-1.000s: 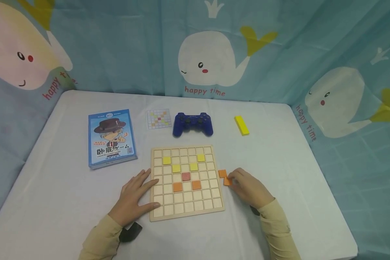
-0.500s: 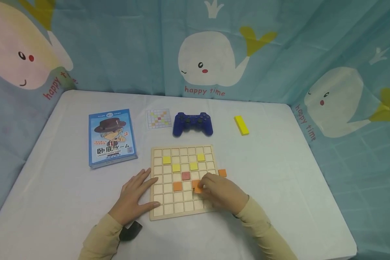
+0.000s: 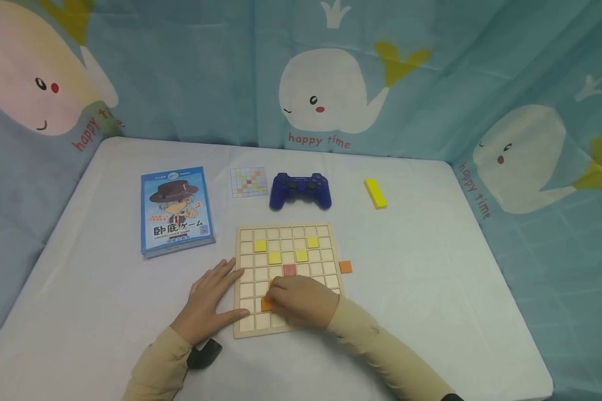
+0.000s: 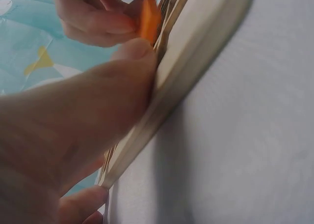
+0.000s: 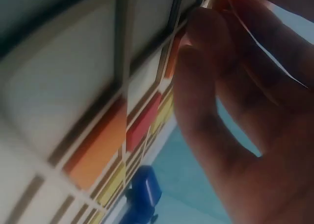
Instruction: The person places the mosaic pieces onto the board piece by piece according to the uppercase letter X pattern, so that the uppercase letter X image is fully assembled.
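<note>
A wooden grid board (image 3: 263,321) lies on the table, with several yellow tiles (image 3: 260,245) and a red tile (image 3: 290,270) in its squares. My left hand (image 3: 208,303) rests spread along the board's left edge, thumb and fingertips touching the rim. Over the lower left squares, my right hand (image 3: 306,301) pinches an orange tile (image 3: 266,304); the left wrist view shows that tile (image 4: 149,20) tilted between fingertips, close to the left thumb. The right wrist view shows another orange tile (image 5: 100,140) set in a square. One loose orange tile (image 3: 346,267) lies right of the board.
Behind the board are a blue game controller (image 3: 300,191) and a printed grid card (image 3: 248,182). A blue game box (image 3: 176,211) lies at the left, a yellow block (image 3: 375,193) at the back right. A whale-patterned curtain (image 3: 205,83) hangs behind the white table.
My right hand picked up an orange tile from beside the board and carried it left across the grid to the lower left squares. The left hand has stayed at the board's edge.
</note>
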The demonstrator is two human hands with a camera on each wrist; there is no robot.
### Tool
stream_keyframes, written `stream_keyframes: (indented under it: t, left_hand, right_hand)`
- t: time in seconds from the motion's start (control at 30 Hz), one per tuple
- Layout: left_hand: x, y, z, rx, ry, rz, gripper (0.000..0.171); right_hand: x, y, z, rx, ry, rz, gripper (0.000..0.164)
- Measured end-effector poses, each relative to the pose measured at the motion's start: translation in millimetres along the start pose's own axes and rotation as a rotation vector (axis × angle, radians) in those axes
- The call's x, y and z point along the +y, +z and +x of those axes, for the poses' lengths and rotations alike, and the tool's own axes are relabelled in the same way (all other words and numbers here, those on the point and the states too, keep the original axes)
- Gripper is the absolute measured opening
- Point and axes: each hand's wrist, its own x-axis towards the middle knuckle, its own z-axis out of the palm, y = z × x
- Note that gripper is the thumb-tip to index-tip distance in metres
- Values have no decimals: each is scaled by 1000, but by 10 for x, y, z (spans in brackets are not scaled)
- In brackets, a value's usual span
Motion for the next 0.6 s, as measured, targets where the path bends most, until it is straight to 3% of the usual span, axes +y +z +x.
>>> stream_keyframes:
  t: [0.13, 0.6]
  left_hand:
    - [3, -5, 0, -2, -7, 0, 80]
    - [-32, 15, 9, -1, 8, 8, 76]
  right_hand:
    - [-27, 28, 59, -42, -5, -8, 12]
    - [-64, 97, 120, -38, 10, -23, 11]
